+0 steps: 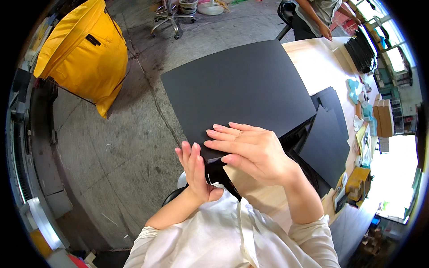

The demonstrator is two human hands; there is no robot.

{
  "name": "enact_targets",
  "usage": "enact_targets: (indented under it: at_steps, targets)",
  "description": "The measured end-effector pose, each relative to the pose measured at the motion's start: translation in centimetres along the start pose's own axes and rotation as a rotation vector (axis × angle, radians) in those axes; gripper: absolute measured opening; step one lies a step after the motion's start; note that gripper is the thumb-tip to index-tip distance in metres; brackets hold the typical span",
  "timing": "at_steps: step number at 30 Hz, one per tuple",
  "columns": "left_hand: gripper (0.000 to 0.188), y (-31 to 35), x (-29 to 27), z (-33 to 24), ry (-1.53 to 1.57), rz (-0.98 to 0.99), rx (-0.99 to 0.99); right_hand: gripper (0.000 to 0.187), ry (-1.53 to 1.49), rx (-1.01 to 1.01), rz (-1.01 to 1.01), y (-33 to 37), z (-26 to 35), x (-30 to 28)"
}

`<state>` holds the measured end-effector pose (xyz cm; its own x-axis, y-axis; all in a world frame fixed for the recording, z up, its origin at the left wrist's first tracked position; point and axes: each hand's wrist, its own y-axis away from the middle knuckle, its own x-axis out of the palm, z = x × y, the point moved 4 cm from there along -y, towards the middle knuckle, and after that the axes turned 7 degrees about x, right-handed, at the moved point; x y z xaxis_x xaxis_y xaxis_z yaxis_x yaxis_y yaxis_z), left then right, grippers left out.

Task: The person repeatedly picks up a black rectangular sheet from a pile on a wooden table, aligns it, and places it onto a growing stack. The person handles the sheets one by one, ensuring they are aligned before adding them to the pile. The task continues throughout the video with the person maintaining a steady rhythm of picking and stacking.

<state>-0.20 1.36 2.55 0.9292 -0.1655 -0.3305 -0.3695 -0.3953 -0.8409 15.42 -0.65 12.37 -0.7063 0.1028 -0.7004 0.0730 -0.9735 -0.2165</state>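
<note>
In front of me lies a large black sheet of board (237, 85), apparently the top of a stack, reaching past the table's left edge. My right hand (250, 149) rests palm down on its near corner, the fingers stretched toward the left. Upright against the board's near left corner stands my left hand (194, 172), its fingers extended and held flat along the edge. Neither hand grips anything. To the right of the board, more black sheets (324, 143) lie fanned out and overlapping on the table.
The pale wooden table (308, 58) carries a pile of black pieces (359, 51), brown boxes (383, 117) and a yellow box (359, 183) along its right side. A person (317, 18) stands at the far end. On the left floor sits a big yellow sack (89, 49); a wheeled chair base (170, 20) is beyond.
</note>
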Motion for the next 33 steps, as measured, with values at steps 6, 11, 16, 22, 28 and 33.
enact_targets:
  at_steps: [6, 11, 16, 22, 28, 33]
  targets:
    - [0.084, -2.6, 0.1, -0.6, -0.169, 0.062, -0.012, 0.028, -0.214, 0.161, 0.046, -0.6, -0.1, -0.9]
    - [0.086, -4.5, 0.2, -1.0, -0.287, 0.118, -0.033, 0.033, -0.383, 0.282, 0.108, -0.9, -0.1, -1.5]
    - [0.086, -5.4, 0.2, -0.8, -0.375, 0.14, 0.02, 0.036, -0.516, 0.346, 0.124, -1.2, -0.4, -1.9]
    - [0.087, -6.2, 0.1, -0.9, -0.413, 0.178, 0.039, 0.037, -0.669, 0.417, 0.152, -1.2, -0.8, -2.0]
    - [0.088, -6.2, 0.2, -0.8, -0.43, 0.16, 0.088, 0.036, -0.757, 0.463, 0.192, -1.3, -1.2, -2.0]
    - [0.104, -5.7, 0.2, -0.7, -0.477, 0.26, 0.121, 0.035, -0.748, 0.434, 0.193, -1.1, -1.3, -2.1]
